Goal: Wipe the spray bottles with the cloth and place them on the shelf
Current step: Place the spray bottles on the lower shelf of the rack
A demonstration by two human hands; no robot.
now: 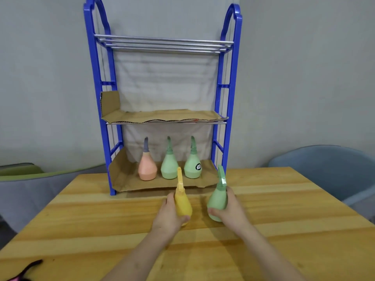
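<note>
1. Spray bottles are the business here, and five are in sight. A peach bottle (147,168), a plain green bottle (169,166) and a labelled green bottle (192,166) stand upright in a row on the cardboard-lined bottom tier (125,175) of the blue shelf (233,78), at the far edge of the desk (81,220).
2. The left hand (169,217) grasps the yellow bottle (182,203) round its belly, fingers (169,197) curled behind it and thumb on the near side. It is over the middle of the desk and tips slightly toward the shelf.
3. The right hand (231,211) holds a fourth green bottle (218,197) the same way, just beside the yellow one. I cannot tell whether either base touches the wood.
4. Both are held by the wide body with the trigger heads free. That looks to me like a carrying grip, chosen so each can be set down flat on its base.
5. Neither hand has a cloth. Something dark and pink (22,272) lies at the near left corner of the desk. It may be the cloth, but it is too cut off to say.
6. The middle tier (162,115) carries only cardboard. The bottom tier has room in front and at the right end, though a careless push there could topple the standing row.
</note>
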